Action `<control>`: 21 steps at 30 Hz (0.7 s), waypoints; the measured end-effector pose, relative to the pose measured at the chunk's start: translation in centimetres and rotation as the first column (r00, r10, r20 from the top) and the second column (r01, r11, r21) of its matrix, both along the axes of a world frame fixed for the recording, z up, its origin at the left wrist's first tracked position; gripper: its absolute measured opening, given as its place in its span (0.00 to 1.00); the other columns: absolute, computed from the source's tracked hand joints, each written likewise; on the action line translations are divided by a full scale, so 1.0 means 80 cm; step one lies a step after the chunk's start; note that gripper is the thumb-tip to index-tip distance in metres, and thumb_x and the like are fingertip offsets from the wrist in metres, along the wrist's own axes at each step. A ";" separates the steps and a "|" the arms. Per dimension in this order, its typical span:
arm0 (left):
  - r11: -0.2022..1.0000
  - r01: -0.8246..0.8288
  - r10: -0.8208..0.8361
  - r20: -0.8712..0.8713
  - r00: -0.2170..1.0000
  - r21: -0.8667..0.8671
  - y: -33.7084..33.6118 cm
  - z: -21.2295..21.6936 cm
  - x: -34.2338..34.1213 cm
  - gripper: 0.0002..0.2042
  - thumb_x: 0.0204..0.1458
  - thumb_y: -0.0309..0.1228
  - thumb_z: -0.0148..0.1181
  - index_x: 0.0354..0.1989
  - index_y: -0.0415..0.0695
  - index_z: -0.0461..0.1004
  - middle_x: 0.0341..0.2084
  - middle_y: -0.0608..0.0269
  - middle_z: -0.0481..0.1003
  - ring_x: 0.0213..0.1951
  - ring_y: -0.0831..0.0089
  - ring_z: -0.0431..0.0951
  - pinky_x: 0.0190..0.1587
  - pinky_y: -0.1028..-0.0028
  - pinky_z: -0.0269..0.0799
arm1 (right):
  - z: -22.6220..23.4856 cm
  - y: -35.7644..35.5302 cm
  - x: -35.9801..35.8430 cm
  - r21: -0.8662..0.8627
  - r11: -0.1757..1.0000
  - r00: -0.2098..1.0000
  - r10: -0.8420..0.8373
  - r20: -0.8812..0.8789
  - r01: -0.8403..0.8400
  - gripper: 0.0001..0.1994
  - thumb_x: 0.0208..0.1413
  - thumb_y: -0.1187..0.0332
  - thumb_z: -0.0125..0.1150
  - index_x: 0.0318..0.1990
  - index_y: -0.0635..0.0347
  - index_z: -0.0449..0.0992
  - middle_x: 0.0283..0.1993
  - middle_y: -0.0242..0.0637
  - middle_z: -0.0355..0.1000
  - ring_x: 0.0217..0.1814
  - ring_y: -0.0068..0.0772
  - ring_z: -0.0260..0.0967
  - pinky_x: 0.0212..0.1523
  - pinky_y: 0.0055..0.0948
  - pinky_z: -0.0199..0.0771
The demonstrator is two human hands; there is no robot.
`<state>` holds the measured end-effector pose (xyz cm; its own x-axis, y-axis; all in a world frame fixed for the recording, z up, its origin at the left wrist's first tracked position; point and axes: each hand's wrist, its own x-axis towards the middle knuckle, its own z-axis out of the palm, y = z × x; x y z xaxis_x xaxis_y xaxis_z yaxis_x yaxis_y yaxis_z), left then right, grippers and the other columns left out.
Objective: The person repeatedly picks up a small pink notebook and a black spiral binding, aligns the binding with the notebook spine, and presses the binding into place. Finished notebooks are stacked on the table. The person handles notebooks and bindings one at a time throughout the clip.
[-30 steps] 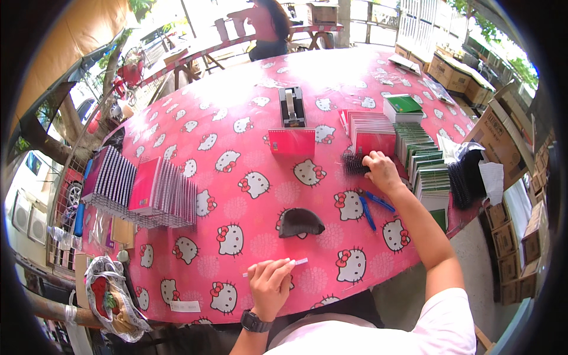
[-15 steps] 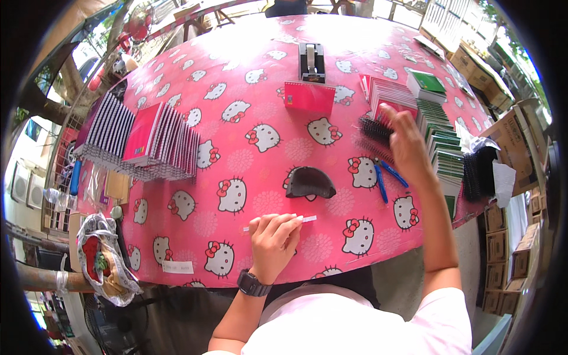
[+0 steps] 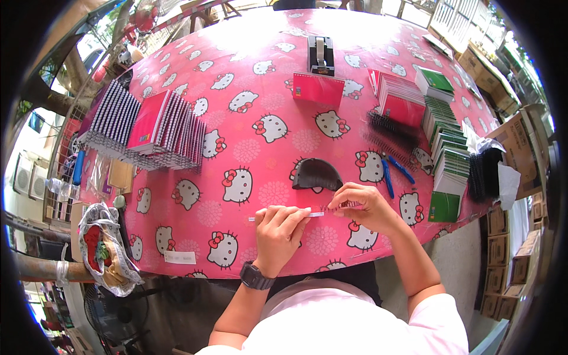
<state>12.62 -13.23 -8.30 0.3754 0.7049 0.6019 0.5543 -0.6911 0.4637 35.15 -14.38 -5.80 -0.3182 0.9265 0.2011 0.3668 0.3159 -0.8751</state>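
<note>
My left hand presses a thin white strip flat against the pink cartoon-cat tablecloth near the table's front edge. My right hand pinches a small black spiral binding coil at the strip's right end. A black half-round piece lies just beyond both hands. Blue-handled pliers rest to the right of my right hand.
Rows of spiral notebooks stand at the left. A red notebook and a black tape dispenser sit at the back. Loose black coils, red covers and green booklet stacks line the right. Cardboard boxes stand beyond the edge.
My right hand came back from the coil pile at the right, carrying a black coil, and now meets the strip. My left hand stayed on the strip.
</note>
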 end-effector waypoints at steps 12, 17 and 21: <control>1.000 -0.001 0.001 -0.013 1.000 0.002 -0.005 -0.002 -0.001 0.11 0.43 0.30 0.67 0.37 0.50 0.78 0.31 0.70 0.77 0.34 0.73 0.74 0.40 0.71 0.60 | 0.010 0.002 -0.001 -0.292 0.947 0.991 0.130 -0.036 -0.135 0.13 0.57 0.75 0.56 0.50 0.59 0.69 0.30 0.37 0.73 0.31 0.29 0.72 0.33 0.29 0.71; 0.994 0.066 -0.064 0.019 0.998 -0.087 -0.014 0.005 0.013 0.17 0.42 0.34 0.68 0.42 0.50 0.75 0.35 0.68 0.76 0.37 0.71 0.73 0.41 0.68 0.60 | 0.010 0.000 -0.010 -0.239 0.962 0.990 0.139 0.025 -0.129 0.20 0.57 0.72 0.56 0.57 0.57 0.63 0.29 0.40 0.73 0.28 0.30 0.71 0.32 0.31 0.71; 0.989 0.084 -0.093 -0.068 0.993 -0.125 -0.015 0.001 0.012 0.11 0.45 0.35 0.65 0.37 0.50 0.74 0.33 0.69 0.75 0.37 0.70 0.73 0.41 0.68 0.59 | 0.014 0.022 -0.007 -0.170 0.977 0.961 0.163 0.224 -0.126 0.19 0.54 0.70 0.60 0.53 0.57 0.68 0.42 0.42 0.73 0.41 0.39 0.73 0.40 0.33 0.72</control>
